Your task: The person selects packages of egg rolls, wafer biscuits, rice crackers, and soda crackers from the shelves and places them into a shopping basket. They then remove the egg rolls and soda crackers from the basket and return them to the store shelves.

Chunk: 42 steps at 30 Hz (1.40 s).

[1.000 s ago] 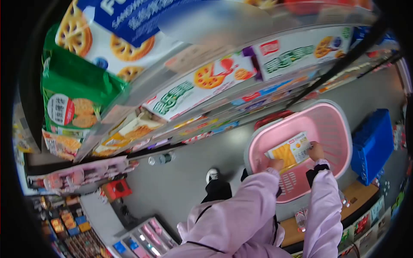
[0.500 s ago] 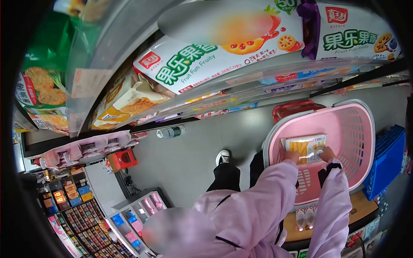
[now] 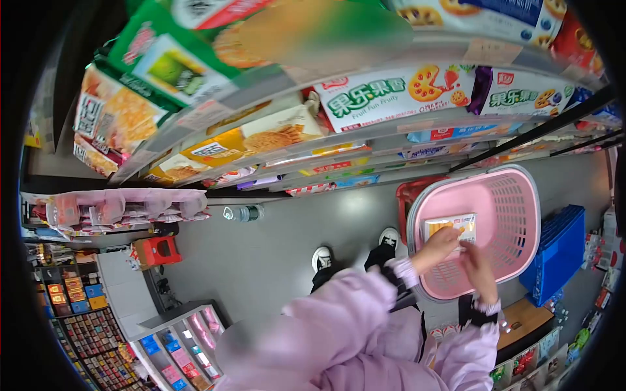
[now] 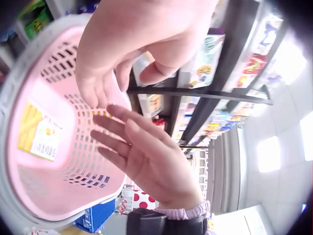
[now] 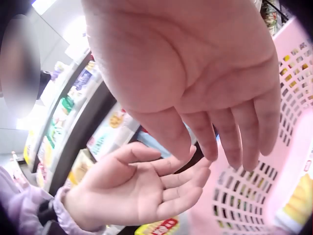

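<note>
A flat white-and-yellow snack pack (image 3: 467, 225), printed with yellow sticks, lies on the bottom of a pink plastic basket (image 3: 515, 205) with a grey rim. My left hand (image 3: 437, 249) is above the basket, empty, partly covering the pack in the head view. Close beside it is my right hand (image 3: 479, 270), also holding nothing. In the left wrist view, the right hand's fingers (image 4: 115, 129) are spread and nearly straight, right by the left fingertips. Loosely bent fingers show on the left hand (image 5: 142, 191) in the right wrist view, its palm turned up.
Shelves of biscuit packs (image 3: 398, 98) run along the front. A red basket (image 3: 409, 195) stands against the pink one, and a blue crate (image 3: 554, 254) is to its right. A clear bottle (image 3: 244, 213) lies on the grey floor, with a red stool (image 3: 158, 250) farther left.
Both hands have let go of the snack pack, which stays in the basket. They have lifted above it and come close together. The head view has shifted along the shelf.
</note>
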Each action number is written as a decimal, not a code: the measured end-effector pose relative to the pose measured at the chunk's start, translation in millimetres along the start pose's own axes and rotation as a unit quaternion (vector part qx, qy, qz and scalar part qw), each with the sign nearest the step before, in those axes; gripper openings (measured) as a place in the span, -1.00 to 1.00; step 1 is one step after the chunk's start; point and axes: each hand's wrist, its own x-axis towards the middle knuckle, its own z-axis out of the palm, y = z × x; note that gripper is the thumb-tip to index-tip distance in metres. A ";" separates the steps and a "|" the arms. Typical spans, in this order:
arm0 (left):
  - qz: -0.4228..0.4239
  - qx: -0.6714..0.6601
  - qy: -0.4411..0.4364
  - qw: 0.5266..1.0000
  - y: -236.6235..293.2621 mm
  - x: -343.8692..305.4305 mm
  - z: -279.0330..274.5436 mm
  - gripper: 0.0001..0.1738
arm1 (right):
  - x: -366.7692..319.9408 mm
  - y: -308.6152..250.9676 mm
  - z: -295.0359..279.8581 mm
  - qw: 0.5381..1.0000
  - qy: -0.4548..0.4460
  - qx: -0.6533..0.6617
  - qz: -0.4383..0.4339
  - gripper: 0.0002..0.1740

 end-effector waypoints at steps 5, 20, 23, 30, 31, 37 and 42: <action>0.027 -0.032 -0.072 0.997 41.4 -122.5 -85.0 -0.71 | -53.8 -88.8 43.5 0.991 -0.107 -0.034 -0.076 -0.58; -0.085 0.207 0.168 0.960 -34.1 -349.1 -349.4 -0.65 | -34.5 -153.3 302.8 0.960 -0.177 -0.058 -0.207 -0.63; -0.084 0.178 0.166 0.966 -46.9 -364.1 -388.0 -0.64 | -29.9 -150.5 355.0 0.966 -0.147 -0.080 -0.199 -0.72; -0.167 0.159 0.179 0.956 -77.2 -327.1 -437.4 -0.59 | 2.6 -90.4 433.3 0.979 -0.163 -0.030 -0.115 -0.66; -0.164 0.149 0.188 0.957 -82.2 -315.7 -439.5 -0.59 | 8.9 -78.5 441.7 0.983 -0.151 -0.025 -0.105 -0.66; -0.143 0.079 0.227 0.960 -117.1 -250.6 -457.1 -0.66 | 52.6 -18.7 484.0 0.992 -0.114 0.026 -0.042 -0.64; -0.081 0.049 0.281 0.955 -130.2 -208.5 -480.4 -0.58 | 101.7 9.8 524.8 0.990 0.019 0.127 -0.062 -0.70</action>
